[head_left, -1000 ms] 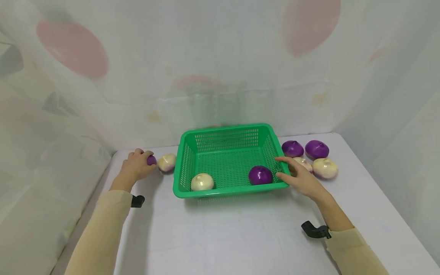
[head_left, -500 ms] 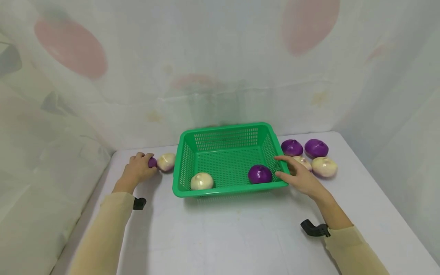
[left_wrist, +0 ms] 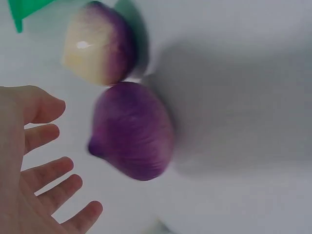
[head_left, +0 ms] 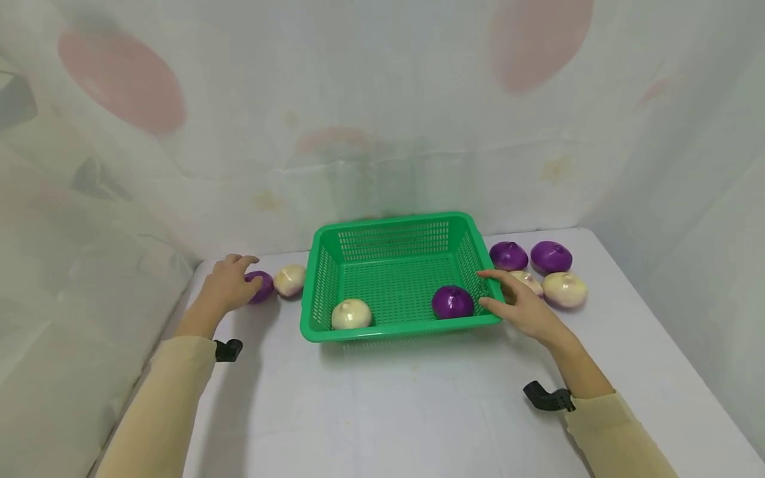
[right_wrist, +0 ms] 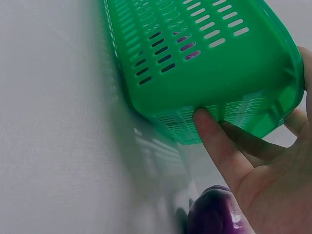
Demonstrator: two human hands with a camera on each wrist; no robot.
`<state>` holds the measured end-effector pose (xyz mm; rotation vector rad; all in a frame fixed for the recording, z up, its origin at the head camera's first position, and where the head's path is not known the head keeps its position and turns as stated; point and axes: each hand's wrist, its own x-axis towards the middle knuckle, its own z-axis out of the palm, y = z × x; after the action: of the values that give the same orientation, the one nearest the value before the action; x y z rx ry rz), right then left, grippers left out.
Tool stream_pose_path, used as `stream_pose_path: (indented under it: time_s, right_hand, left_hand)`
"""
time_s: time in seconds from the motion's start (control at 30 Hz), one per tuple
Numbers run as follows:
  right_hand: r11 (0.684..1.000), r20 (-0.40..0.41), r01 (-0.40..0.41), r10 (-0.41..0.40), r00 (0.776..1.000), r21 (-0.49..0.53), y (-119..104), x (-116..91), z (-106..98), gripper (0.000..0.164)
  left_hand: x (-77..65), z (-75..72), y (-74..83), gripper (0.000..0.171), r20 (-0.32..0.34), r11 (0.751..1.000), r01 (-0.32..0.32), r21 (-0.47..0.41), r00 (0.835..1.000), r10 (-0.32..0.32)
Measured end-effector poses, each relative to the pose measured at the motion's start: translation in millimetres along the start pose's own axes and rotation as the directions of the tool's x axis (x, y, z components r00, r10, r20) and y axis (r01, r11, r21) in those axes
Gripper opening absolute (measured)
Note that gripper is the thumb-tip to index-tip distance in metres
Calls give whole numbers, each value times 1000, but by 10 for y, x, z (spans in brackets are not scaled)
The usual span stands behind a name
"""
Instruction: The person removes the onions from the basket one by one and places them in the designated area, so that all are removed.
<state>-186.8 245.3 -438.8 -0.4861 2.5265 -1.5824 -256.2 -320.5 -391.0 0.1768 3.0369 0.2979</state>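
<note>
My left hand (head_left: 224,285) hovers at the left side of a purple onion (head_left: 261,287), fingers spread and holding nothing. In the left wrist view a gap shows between the fingertips and that onion (left_wrist: 132,131), which touches a cream-and-purple onion (left_wrist: 100,44). My right hand (head_left: 526,311) grips the right rim of a green slotted basket (head_left: 403,330), near its front corner. In the right wrist view some fingers press the outside of the basket wall (right_wrist: 209,78). Inside the basket lie a cream onion (head_left: 351,315) at front left and a purple onion (head_left: 452,303) at front right.
Right of the basket sit two purple onions (head_left: 551,257) and two pale ones (head_left: 564,291), one partly behind my right hand. All stand on a white-covered table (head_left: 382,411). A patterned cloth (head_left: 382,99) hangs behind the table and at both sides.
My left hand first shifted slightly right over the purple onion, then drew back left with its fingers spreading, so more of the onion shows. My right hand and the basket stay in place.
</note>
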Motion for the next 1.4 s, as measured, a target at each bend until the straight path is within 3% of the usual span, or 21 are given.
stream_pose_path:
  time_s: [0.27, 0.5, 0.6, 0.87, 1.23, 1.4]
  right_hand:
    - [1000, 8, -2, 2, 1000, 3, -19, -7, -15, 53]
    - [1000, 6, 3, -3, 1000, -4, 3, 6, 14, 53]
    - [1000, 1, 6, -6, 1000, -7, 4, 10, 18, 53]
    - [1000, 14, 17, -17, 1000, 10, -3, 5, 6, 53]
    - [1000, 3, 11, -11, 1000, 24, 9, 9, 9, 52]
    - [1000, -8, -2, 2, 1000, 31, 3, 7, 15, 52]
  left_hand:
    - [-40, -162, 235, 47, -119, 994, -95, 45, 988, 99]
    - [-99, -190, 456, 40, -245, 978, -202, 52, 947, 209]
    - [-135, -210, 562, 38, -268, 969, -240, 53, 932, 246]
    - [-237, -279, 882, 38, -214, 954, -298, 9, 932, 293]
    - [-302, -271, 1205, 40, -192, 906, -421, 50, 886, 422]
    - [-311, -235, 1319, 44, -153, 901, -428, 76, 888, 434]
